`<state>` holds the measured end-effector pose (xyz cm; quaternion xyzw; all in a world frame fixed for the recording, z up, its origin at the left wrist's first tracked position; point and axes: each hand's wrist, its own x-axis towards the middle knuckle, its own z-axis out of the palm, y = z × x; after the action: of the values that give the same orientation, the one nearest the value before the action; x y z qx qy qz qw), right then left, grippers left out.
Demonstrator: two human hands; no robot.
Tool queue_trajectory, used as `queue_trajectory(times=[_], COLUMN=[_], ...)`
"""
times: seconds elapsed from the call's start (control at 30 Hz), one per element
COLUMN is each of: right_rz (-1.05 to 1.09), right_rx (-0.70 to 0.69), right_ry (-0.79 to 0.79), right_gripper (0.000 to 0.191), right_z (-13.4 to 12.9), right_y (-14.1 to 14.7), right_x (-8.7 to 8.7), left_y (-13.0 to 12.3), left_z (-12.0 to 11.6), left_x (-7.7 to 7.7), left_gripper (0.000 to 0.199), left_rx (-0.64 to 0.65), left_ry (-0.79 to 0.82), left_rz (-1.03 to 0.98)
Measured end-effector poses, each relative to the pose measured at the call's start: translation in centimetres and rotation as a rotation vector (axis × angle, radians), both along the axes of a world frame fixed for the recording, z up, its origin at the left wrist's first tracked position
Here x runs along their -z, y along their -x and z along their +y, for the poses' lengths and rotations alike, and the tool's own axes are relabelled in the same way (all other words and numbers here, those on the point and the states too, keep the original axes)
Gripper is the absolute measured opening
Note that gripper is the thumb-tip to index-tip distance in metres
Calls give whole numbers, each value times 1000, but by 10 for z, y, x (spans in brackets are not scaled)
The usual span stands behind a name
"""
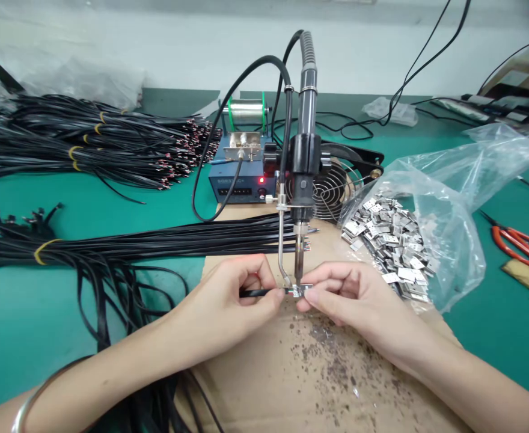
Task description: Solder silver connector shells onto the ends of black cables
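Note:
My left hand [246,291] is closed on a black cable [254,293], holding it just behind its stripped end. Between thumb and fingers, my right hand [343,291] pinches a small silver metal connector [307,288]. The wire ends meet the connector right under the tip of a soldering iron [304,156], which hangs upright in a clamp. Beside the tip ends a thin bent metal feed tube [281,240]. Whether the tip touches the joint I cannot tell exactly.
A blue solder feeder [232,183] with a solder spool [247,112] and a fan [332,189] stand behind. Bundled black cables [124,240] lie left. A plastic bag of metal connectors [393,237] and orange-handled scissors [519,243] lie right. Spattered cardboard [264,373] lies beneath.

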<state>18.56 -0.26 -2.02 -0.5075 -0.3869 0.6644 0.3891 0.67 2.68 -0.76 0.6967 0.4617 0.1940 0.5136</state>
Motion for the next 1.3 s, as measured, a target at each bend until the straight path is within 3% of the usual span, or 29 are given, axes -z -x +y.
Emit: queue_trajectory(times=[0.63,1.3], right_rz=[62,-2], right_rx=[-71,-11], right_ry=[-20,-25], right_gripper=[12,15], right_z=[-2,-2], right_y=[-6,-1], right_x=[1,0], left_y=[0,-3], left_z=[-6,-6], left_x=[1,2], left_gripper=[14,12], left_rx=[-26,-66], left_ry=[-26,85], left_rz=[-113,-80])
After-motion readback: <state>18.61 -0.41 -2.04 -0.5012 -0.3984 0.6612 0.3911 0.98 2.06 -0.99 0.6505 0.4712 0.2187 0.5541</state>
